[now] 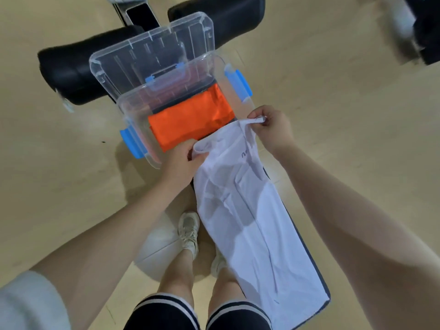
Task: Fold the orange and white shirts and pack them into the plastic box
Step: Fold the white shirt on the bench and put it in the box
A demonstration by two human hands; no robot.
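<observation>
The clear plastic box (133,115) with blue latches stands open ahead of me, and the folded orange shirt (190,117) lies flat inside it. The white shirt (252,222), folded into a long strip, stretches from the box's near edge down toward my legs. My left hand (181,160) pinches its top left corner beside the box's near wall. My right hand (271,127) pinches the top right corner at the collar, just right of the orange shirt. Both corners are lifted slightly.
The box's clear lid (152,51) leans against its far side. Black padded cushions (69,75) lie behind the box, with a phone (140,14) between them. A dark bench (321,282) shows under the white shirt. My legs and shoes (189,229) are below, on a wooden floor.
</observation>
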